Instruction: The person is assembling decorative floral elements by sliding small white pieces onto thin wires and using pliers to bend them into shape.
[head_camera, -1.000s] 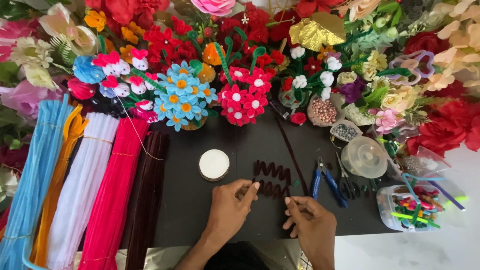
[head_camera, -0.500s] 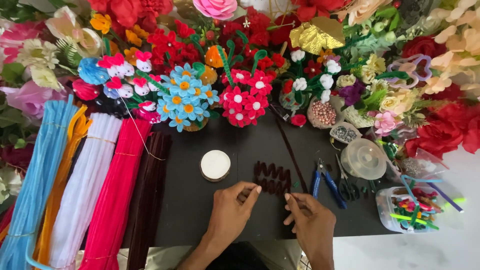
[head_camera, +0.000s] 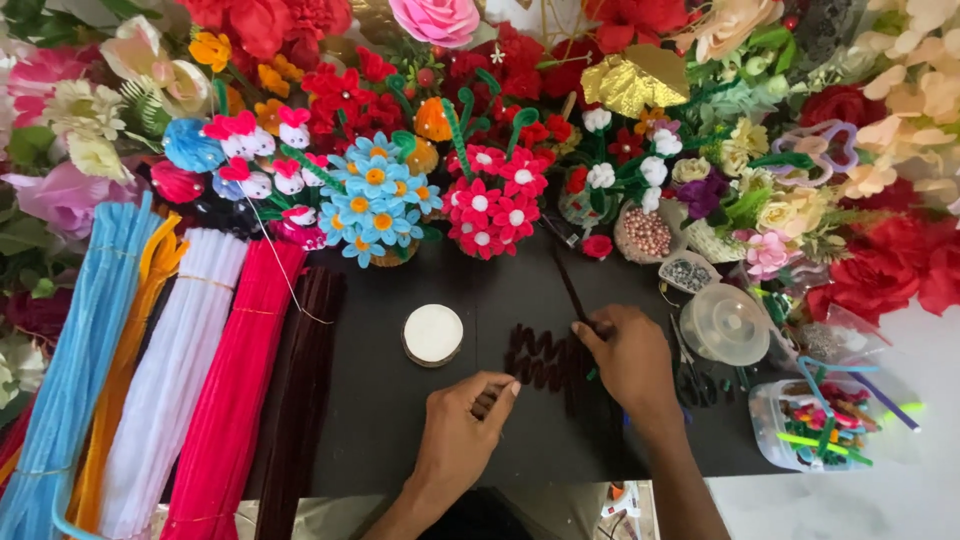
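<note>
On the black mat (head_camera: 400, 420), my left hand (head_camera: 462, 435) pinches one end of a dark brown zigzag-bent pipe cleaner (head_camera: 535, 360). Over at the right end of that zigzag, my right hand (head_camera: 628, 360) closes its fingers on a long straight dark brown pipe cleaner (head_camera: 566, 280) that runs up toward the flowers. A round white disc on a wooden base (head_camera: 433, 334) sits just left of the zigzag.
Bundles of pipe cleaners lie at the left: blue (head_camera: 70, 370), orange (head_camera: 130, 360), white (head_camera: 170, 380), pink-red (head_camera: 235, 390), dark brown (head_camera: 300, 390). Pipe-cleaner flower pots (head_camera: 380, 205) and artificial flowers fill the back. A clear lidded cup (head_camera: 725, 322) and a box of scraps (head_camera: 815, 420) stand right.
My right hand has moved up and forward from the mat's front edge to the long straight pipe cleaner and gripped it. The left hand stays on the zigzag's end.
</note>
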